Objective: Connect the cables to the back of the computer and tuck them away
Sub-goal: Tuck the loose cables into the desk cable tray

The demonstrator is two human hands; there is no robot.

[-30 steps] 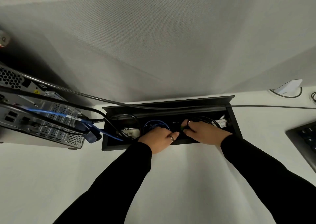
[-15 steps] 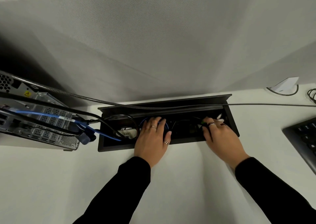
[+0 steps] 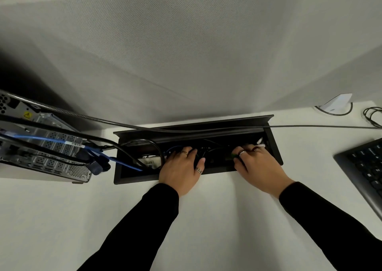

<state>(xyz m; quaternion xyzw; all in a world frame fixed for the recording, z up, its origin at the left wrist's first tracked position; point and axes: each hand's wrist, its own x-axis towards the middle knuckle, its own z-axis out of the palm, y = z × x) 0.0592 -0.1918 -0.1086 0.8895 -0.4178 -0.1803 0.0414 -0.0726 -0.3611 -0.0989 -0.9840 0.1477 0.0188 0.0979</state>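
The computer [image 3: 41, 152] lies on the desk at the left, its back panel facing the tray. A blue cable [image 3: 51, 140] and black cables [image 3: 97, 139] run from it into the black recessed cable tray [image 3: 134, 180], whose lid [image 3: 206, 123] stands raised. My left hand [image 3: 182, 167] lies flat with fingers apart on the coiled cables in the tray's middle. My right hand [image 3: 258, 165] presses fingers-down into the tray's right end, beside a small green plug [image 3: 231, 157]. What lies under both palms is hidden.
A thin grey cable [image 3: 310, 126] runs along the tray lid to the right. A black keyboard [image 3: 363, 167] sits at the right edge. A white stand [image 3: 337, 104] and loose black wire [image 3: 372, 115] sit at the back right. A grey partition [image 3: 186, 53] rises behind the desk.
My hands, close together over the tray's middle a second ago, have spread apart. The right hand moved to the tray's right end and both flattened onto the cables.
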